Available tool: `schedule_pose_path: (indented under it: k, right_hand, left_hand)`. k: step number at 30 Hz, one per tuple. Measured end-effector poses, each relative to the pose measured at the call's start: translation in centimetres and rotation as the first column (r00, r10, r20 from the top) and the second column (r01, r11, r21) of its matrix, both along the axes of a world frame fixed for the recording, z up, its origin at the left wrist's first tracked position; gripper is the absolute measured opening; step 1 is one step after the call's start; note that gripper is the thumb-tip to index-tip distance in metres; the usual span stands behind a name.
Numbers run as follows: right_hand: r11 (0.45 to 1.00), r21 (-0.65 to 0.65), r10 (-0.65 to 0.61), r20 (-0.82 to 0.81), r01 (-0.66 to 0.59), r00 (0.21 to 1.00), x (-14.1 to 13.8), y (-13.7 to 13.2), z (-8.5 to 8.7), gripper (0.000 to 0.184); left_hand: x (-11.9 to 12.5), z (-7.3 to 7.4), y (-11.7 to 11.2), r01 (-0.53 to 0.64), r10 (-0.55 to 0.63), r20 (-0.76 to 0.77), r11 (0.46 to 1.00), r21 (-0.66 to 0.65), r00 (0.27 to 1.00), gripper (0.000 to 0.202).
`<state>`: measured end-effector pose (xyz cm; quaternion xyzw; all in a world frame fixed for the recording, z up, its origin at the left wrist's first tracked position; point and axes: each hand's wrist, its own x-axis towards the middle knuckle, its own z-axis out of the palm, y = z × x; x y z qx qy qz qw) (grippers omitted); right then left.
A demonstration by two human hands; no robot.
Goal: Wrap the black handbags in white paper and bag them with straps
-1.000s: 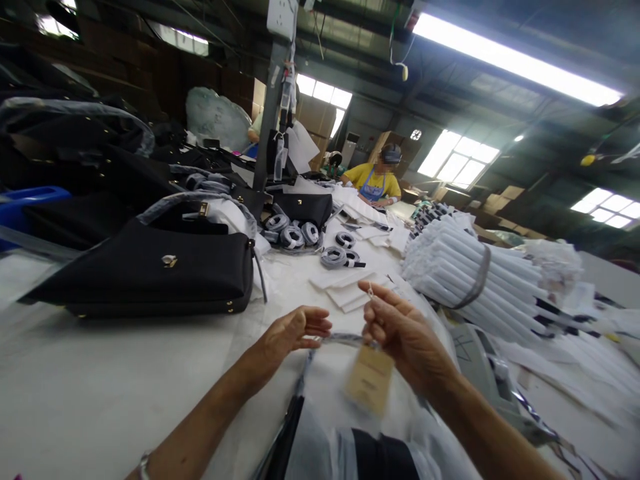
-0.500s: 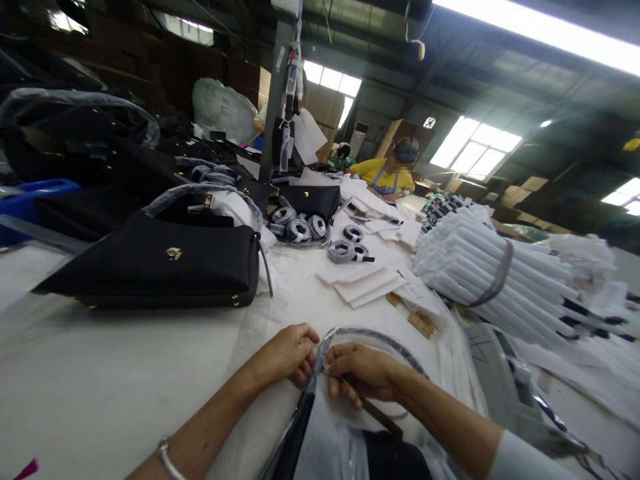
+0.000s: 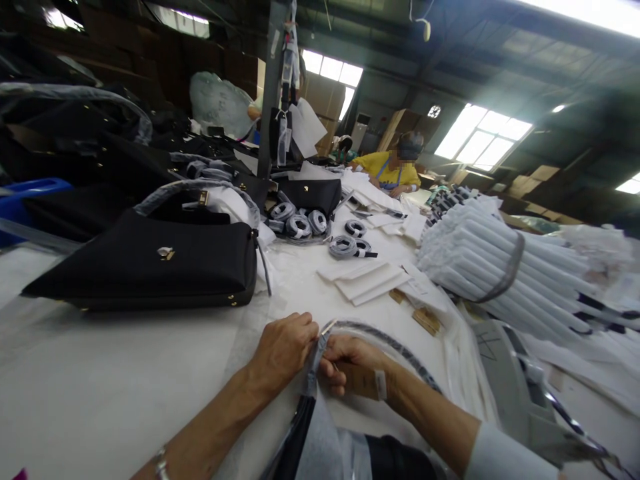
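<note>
Your left hand point(image 3: 285, 343) curls at the wrapped handle point(image 3: 314, 367) | your right hand point(image 3: 353, 353), across it, adjoins a brown tag point(image 3: 364, 381) | what either grip holds, I cannot tell

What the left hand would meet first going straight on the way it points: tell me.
The left hand would most likely meet the wrapped handle first, right by its fingers; they may be touching it. The right hand appears just beyond, though depth is unclear.
</note>
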<state>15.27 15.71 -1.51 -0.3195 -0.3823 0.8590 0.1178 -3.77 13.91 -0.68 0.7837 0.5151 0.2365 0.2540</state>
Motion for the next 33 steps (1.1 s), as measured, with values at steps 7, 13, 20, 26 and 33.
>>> schedule_pose_path:
  k: [7,13,20,26,33]
  right_hand:
    - [0.909,0.115,-0.413,0.134,0.4,0.901,0.6,-2.5,2.0,0.031]
    - [0.827,0.204,-0.55,0.105,0.523,0.829,0.2,-4.3,3.0,0.038]
    - [0.736,0.666,-0.372,0.249,0.121,0.895,0.1,-3.9,2.3,0.021]
    - [0.175,0.933,-0.256,0.352,-0.315,0.9,-0.4,-3.5,2.2,0.046]
    - [0.073,0.976,-0.334,0.218,-0.205,0.917,-1.1,-2.5,2.3,0.019]
  left_hand:
    - [-0.7,0.3,0.7,-0.059,0.101,0.222,0.98,-0.188,0.97,0.006]
    - [-0.2,-0.4,1.3,0.067,0.154,0.478,0.908,-0.414,0.865,0.012]
    - [0.2,-0.1,0.8,0.1,0.297,0.604,0.839,-0.535,0.74,0.021]
    - [0.4,-1.0,1.1,0.092,0.358,0.628,0.818,-0.568,0.691,0.031]
    - [0.3,-0.9,1.2,0.1,0.386,0.634,0.799,-0.593,0.67,0.038]
